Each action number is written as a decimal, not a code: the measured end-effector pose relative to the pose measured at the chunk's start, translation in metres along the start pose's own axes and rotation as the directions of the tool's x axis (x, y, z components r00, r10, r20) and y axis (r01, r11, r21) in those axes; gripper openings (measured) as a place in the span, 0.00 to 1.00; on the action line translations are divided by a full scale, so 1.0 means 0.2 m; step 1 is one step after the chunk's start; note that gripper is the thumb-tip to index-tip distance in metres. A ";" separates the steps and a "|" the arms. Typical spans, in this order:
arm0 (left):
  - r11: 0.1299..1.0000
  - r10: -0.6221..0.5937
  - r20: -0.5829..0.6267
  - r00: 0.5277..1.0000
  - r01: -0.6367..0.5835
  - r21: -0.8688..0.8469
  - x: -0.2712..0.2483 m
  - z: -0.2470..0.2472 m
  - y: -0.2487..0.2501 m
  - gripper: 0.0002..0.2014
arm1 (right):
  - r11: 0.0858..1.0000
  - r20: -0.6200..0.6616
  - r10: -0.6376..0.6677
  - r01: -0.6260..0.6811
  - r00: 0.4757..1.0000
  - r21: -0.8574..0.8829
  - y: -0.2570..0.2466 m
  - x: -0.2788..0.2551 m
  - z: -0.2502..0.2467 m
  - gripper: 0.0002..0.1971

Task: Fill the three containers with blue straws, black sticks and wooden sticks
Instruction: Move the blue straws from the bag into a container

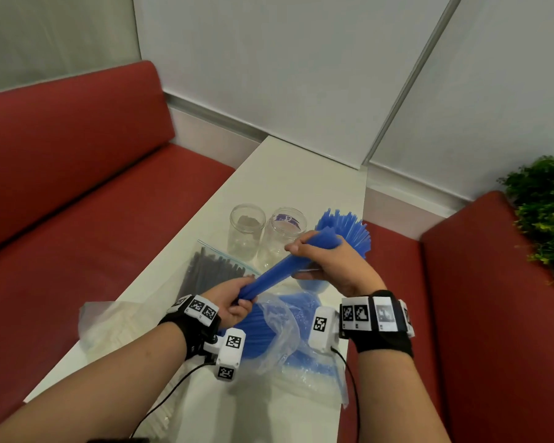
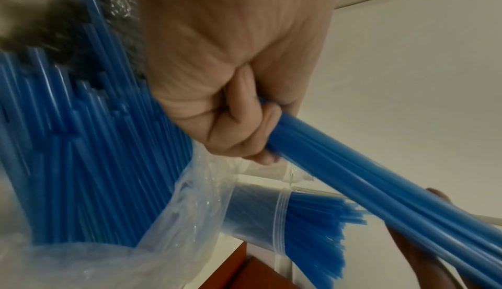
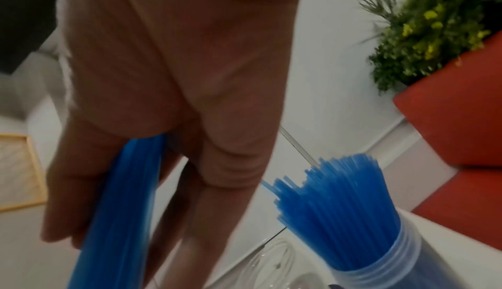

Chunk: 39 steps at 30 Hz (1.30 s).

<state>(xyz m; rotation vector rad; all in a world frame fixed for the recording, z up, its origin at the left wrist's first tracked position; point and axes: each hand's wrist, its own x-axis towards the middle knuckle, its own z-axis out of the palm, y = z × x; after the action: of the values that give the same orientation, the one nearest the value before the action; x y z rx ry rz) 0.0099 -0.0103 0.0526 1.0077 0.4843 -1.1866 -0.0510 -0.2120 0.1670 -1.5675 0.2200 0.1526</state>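
Note:
Both hands hold one bundle of blue straws (image 1: 279, 271) slanted above the white table (image 1: 301, 174). My left hand (image 1: 234, 302) grips its lower end (image 2: 353, 175); my right hand (image 1: 320, 260) grips its upper end (image 3: 122, 197). Behind the right hand stands a clear jar (image 1: 314, 286) packed with blue straws (image 1: 349, 228), also in the right wrist view (image 3: 339, 218). Two empty clear jars (image 1: 247, 228) (image 1: 283, 235) stand to its left. A zip bag of black sticks (image 1: 208, 270) lies left of the hands. An open plastic bag with more blue straws (image 1: 285, 330) lies under the hands.
Red bench seats (image 1: 77, 187) (image 1: 493, 298) flank the narrow table. A green plant (image 1: 544, 212) sits at the far right. A flat clear bag (image 1: 115, 324) lies near the table's left edge. Camera cables (image 1: 173, 385) trail from the wrists.

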 end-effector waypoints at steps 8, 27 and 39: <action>0.999 0.024 0.012 1.000 -0.024 -0.049 0.01 0.07 0.00 0.14 | 0.997 0.077 0.056 -0.052 0.995 -0.048 0.02 0.01 0.01 0.10; -0.489 0.315 0.358 0.879 -0.173 0.855 0.18 -0.05 -0.17 0.20 | 0.945 -0.452 -0.104 -0.054 0.886 -0.323 -0.15 0.08 -0.51 0.02; -0.708 0.319 0.273 0.908 0.037 0.705 0.26 -0.06 -0.28 0.35 | 0.940 -0.657 -0.118 -0.130 0.745 -0.317 0.23 0.25 -0.38 0.08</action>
<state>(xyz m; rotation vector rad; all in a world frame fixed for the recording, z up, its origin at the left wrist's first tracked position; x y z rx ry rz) -0.0212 -0.0294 -0.0145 2.9004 -1.3774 -0.7122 -0.0175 -0.2899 0.1108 -1.9276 0.8061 -0.4116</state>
